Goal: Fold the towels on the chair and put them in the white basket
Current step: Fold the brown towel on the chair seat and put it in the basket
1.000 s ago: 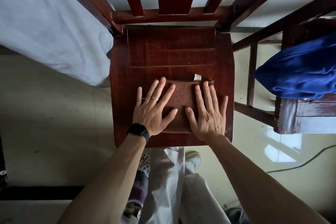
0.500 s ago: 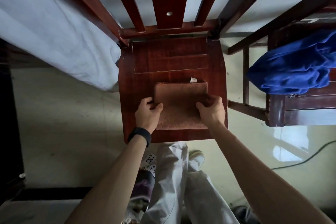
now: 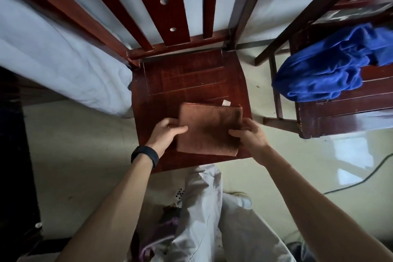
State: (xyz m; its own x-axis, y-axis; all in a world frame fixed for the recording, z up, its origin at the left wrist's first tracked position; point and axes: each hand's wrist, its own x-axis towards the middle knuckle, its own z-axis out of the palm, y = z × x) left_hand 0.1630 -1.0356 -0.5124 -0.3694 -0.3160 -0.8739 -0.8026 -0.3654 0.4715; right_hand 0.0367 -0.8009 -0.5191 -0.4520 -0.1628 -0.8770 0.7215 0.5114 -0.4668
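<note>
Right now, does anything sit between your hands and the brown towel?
Nothing visible. The left hand and right hand grip the towel by its side edges on the chair. The basket is out of view, so that path can't be judged.

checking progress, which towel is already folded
The brown towel, a flat rectangle gripped by the left hand and right hand over the near chair; the blue towel lies crumpled on the other chair.

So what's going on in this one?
A person grips a folded brown towel by its side edges, left hand on one side and right hand on the other, over the seat of a wooden chair. A crumpled blue towel, not yet folded, lies on a second chair to the right.
</note>
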